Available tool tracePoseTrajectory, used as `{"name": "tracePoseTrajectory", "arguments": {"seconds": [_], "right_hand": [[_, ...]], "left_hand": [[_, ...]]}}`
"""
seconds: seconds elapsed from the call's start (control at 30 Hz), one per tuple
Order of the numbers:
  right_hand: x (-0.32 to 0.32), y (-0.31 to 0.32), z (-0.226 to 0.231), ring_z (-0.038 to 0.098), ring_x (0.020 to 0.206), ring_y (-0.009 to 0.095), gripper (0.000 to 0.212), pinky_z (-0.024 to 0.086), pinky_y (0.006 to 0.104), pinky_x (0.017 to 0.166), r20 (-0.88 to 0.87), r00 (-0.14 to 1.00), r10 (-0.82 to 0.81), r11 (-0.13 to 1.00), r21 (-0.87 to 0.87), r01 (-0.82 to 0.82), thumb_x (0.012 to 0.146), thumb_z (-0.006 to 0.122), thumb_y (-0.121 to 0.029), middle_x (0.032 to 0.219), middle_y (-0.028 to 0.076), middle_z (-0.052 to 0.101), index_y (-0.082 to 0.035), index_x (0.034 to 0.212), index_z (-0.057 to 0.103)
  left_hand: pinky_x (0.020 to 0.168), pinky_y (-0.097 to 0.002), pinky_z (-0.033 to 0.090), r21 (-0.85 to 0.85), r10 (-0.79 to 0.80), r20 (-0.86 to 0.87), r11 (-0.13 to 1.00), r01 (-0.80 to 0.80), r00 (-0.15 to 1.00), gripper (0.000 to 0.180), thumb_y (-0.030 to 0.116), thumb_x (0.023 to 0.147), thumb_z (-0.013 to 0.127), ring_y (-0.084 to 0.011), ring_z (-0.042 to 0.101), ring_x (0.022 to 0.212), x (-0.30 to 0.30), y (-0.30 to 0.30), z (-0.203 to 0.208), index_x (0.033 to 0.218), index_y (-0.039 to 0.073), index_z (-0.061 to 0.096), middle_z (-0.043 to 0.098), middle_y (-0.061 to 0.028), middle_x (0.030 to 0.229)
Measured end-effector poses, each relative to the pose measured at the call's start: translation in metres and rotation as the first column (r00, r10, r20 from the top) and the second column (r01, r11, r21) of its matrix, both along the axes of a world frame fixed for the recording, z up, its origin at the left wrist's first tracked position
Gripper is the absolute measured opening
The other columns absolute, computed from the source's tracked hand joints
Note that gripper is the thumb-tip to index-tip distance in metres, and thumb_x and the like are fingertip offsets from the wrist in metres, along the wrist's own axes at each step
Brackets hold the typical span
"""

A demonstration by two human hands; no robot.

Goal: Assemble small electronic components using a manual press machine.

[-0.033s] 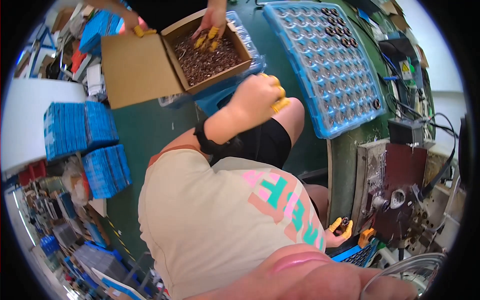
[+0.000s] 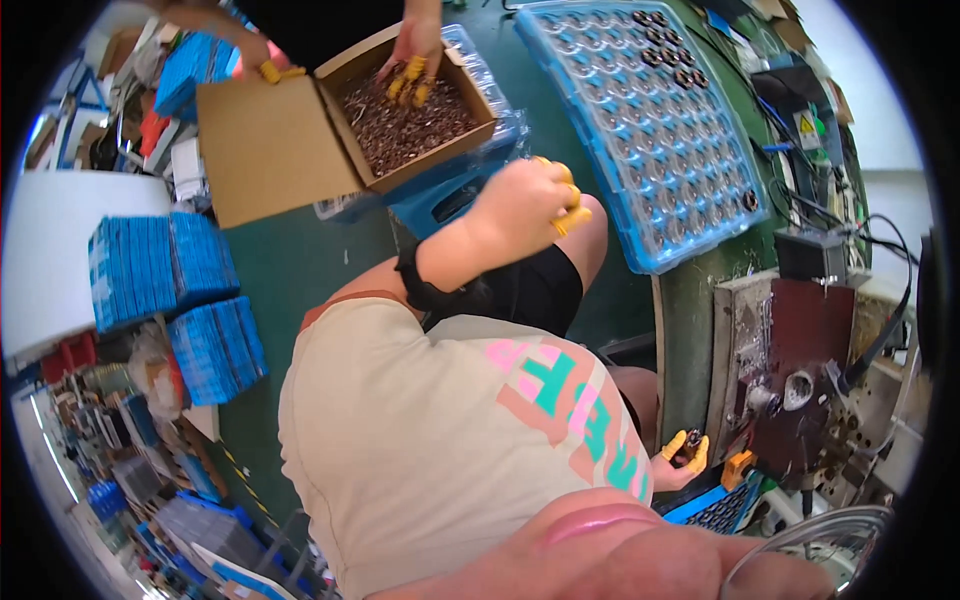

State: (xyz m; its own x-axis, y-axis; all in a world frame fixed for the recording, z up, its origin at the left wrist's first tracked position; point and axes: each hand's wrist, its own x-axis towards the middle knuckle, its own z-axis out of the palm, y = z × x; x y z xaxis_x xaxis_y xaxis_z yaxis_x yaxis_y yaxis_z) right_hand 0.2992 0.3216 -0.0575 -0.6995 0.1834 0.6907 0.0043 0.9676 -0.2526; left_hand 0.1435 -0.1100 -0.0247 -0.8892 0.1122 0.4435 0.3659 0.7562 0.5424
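My left hand [image 2: 535, 205], with yellow finger covers and a black band on the wrist, is raised above my knee between the carton and the blue tray. Its fingers are curled closed; whatever they may hold is hidden. At the lower right, my right hand [image 2: 682, 462], also in yellow finger covers, pinches a small dark round part [image 2: 690, 450] between thumb and fingers, beside the machine. The blue tray [image 2: 640, 262] has rows of clear round pockets. Dark ring-shaped parts [image 2: 668, 45] sit in several pockets at its far right end, and one more lies near its right corner.
Another person's hand [image 2: 412, 70] reaches into an open carton [image 2: 425, 158] of small brown pieces; their other hand [image 2: 275, 68] touches its flap. Blue stacks [image 2: 135, 265] stand at left. A machine with a dark red plate [image 2: 800, 340] and cables stands at right.
The view has shifted slightly. My left hand has moved a little to the right and down, still curled. My right hand keeps its hold. The other person's hand has stirred slightly in the carton.
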Motion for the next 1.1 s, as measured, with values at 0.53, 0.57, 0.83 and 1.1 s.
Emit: {"name": "tracePoseTrajectory", "arguments": {"seconds": [0.53, 0.57, 0.83, 1.1], "right_hand": [[0.007, -0.003, -0.001, 0.064, 0.091, 0.032, 0.043, 0.053, 0.0383, 0.078, -0.030, 0.995, -0.096, 0.989, -0.119, 0.091, 0.074, 0.083, -0.020, 0.105, 0.011, 0.067, -0.006, 0.110, 0.064], [0.009, -0.003, -0.001, 0.064, 0.090, 0.031, 0.044, 0.053, 0.0377, 0.078, -0.017, 0.993, -0.115, 0.988, -0.107, 0.112, 0.073, 0.084, -0.020, 0.103, 0.011, 0.067, -0.006, 0.109, 0.064], [0.012, 0.003, 0.003, 0.064, 0.085, 0.028, 0.042, 0.053, 0.0352, 0.073, -0.061, 0.995, -0.076, 0.997, -0.016, 0.075, 0.074, 0.082, -0.022, 0.099, 0.009, 0.066, -0.005, 0.107, 0.064], [0.022, 0.008, 0.002, 0.063, 0.085, 0.029, 0.045, 0.052, 0.0362, 0.072, -0.014, 0.998, -0.059, 0.994, -0.094, 0.058, 0.071, 0.083, -0.022, 0.100, 0.010, 0.066, -0.005, 0.109, 0.064]], "left_hand": [[0.058, -0.0353, 0.048, -0.027, -0.210, 0.066, 0.977, 0.212, 0.976, 0.015, 0.014, 0.074, 0.079, -0.0283, 0.062, 0.065, -0.045, 0.065, 0.033, 0.076, 0.003, 0.069, 0.064, -0.0102, 0.074], [0.058, -0.0353, 0.048, -0.026, -0.233, 0.064, 0.972, 0.235, 0.970, 0.015, 0.014, 0.074, 0.079, -0.0283, 0.062, 0.065, -0.043, 0.073, 0.036, 0.076, 0.003, 0.069, 0.064, -0.0102, 0.074], [0.062, -0.0327, 0.049, 0.167, -0.522, 0.136, 0.850, 0.500, 0.842, 0.016, 0.010, 0.075, 0.078, -0.0261, 0.064, 0.067, -0.034, 0.170, 0.077, 0.088, 0.005, 0.071, 0.064, -0.0104, 0.080], [0.080, -0.0356, 0.051, 0.152, -0.740, -0.184, 0.629, 0.763, 0.647, 0.037, 0.020, 0.072, 0.082, -0.0304, 0.064, 0.092, -0.051, 0.302, 0.082, 0.104, 0.006, 0.070, 0.066, -0.0130, 0.098]]}}
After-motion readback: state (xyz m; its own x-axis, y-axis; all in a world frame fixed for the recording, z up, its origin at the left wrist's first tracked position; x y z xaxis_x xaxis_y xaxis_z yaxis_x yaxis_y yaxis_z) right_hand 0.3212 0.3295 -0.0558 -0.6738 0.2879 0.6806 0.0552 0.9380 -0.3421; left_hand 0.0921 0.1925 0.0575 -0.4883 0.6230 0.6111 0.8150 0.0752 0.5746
